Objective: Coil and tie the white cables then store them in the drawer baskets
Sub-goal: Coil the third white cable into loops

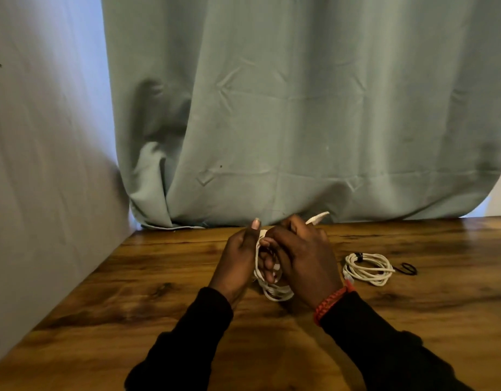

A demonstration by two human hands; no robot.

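A white cable (274,292) is bunched in loops between both hands above the wooden table (131,292). My left hand (239,263) grips the loops, thumb pointing up. My right hand (303,258) curls round the same cable, and its white plug end (318,217) sticks out above the fingers. A second white cable (367,268) lies coiled on the table to the right, with a small black tie on its upper edge. No drawer or basket is in view.
A loose black tie (406,268) lies on the table just right of the coiled cable. A grey-green curtain (300,108) hangs behind the table's far edge. A pale wall (46,136) borders the table's left side.
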